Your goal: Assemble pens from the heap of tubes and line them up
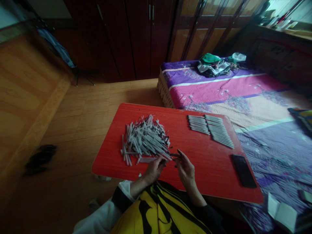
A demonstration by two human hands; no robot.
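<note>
A large heap of thin, pale pen-like tubes (146, 138), some with dark ends, lies on the left half of the red table (209, 175). At the heap's near right edge, my left hand (154, 169) is closed, its fingers pinching one pale tube (166, 156). Facing it, my right hand (186, 169) has its thumb and fingers drawn together by the tube's end, at a small dark piece too tiny to name. Farther right, similar slim sticks (219, 131) lie side by side in two neat rows.
A black phone (243, 171) rests near the table's right edge. Beyond that edge is a bed (209, 91) with a striped cover and a pile of clothes (216, 65). Dark wardrobes (138, 42) stand behind; black shoes (41, 159) sit on the floor at left.
</note>
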